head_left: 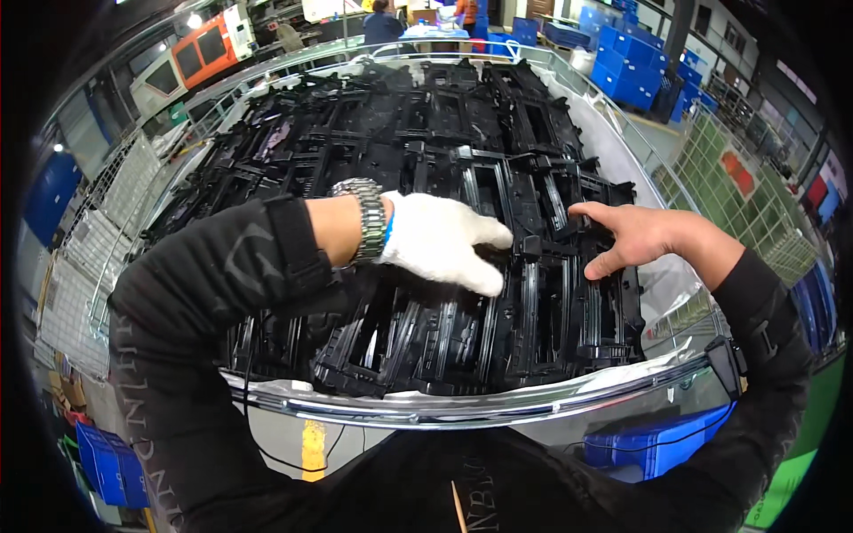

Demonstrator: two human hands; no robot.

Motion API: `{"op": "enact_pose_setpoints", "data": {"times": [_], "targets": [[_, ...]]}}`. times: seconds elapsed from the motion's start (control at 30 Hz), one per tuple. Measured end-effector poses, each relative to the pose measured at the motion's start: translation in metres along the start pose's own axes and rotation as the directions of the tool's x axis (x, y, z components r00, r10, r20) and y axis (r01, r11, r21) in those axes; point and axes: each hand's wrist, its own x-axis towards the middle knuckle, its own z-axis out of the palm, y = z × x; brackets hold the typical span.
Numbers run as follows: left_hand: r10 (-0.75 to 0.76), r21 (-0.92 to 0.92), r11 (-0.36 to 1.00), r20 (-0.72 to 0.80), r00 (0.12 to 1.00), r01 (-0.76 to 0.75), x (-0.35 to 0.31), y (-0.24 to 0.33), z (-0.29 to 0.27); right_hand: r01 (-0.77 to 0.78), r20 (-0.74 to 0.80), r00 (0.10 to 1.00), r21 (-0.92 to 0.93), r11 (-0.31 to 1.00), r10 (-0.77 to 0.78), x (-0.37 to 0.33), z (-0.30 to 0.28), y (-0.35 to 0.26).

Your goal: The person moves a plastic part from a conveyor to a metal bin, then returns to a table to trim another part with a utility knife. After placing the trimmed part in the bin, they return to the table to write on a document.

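My left hand (440, 242), in a white knitted glove with a metal-band watch (362, 220) at the wrist, hovers over or rests on the layer of parts. Its thumb and fingers are spread apart, and nothing shows between them. To its right, my bare right hand (641, 236) has thumb and index finger apart, at the edge of a black slotted plastic part (560, 200). Whether those fingertips touch the part, I cannot tell. Long black plastic frames (542, 306) with ribs and slots lie packed in rows beneath both hands.
A metal wire cage (462, 410) with a white liner (613, 133) surrounds the parts. Blue crates (626, 67) are stacked at the far right. A blue bin (657, 440) stands on the floor near me. Two people work in the background, beyond the cage. An orange-and-white machine (200, 53) stands far left.
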Motion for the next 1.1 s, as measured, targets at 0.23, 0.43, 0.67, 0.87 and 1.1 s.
{"op": "enact_pose_setpoints", "data": {"times": [0.23, 0.43, 0.67, 0.87, 1.1], "targets": [[-0.074, 0.111, 0.984, -0.471, 0.879, 0.142, -0.086, -0.012, -0.078, 0.121, -0.230, 0.968, 0.063, 0.991, -0.103, -0.048, -0.024, 0.005], [-0.229, -0.204, 0.973, -0.814, 0.534, 0.107, -0.234, -0.001, -0.099, 0.170, -0.449, 0.888, 0.127, 0.977, -0.096, -0.114, -0.036, 0.018], [-0.483, -0.539, 0.842, -0.769, 0.419, -0.019, -0.296, -0.004, 0.000, 0.305, -0.607, 0.772, 0.096, 0.947, -0.187, -0.133, -0.027, 0.029], [-0.626, -0.676, 0.726, -0.725, 0.287, -0.126, -0.355, -0.019, 0.052, 0.254, -0.622, 0.774, 0.137, 0.957, -0.117, -0.176, 0.000, -0.012], [-0.485, -0.505, 0.848, -0.862, 0.147, -0.159, -0.436, -0.031, 0.165, 0.629, -0.659, 0.686, 0.322, 0.708, -0.309, -0.200, 0.092, -0.138]]}}
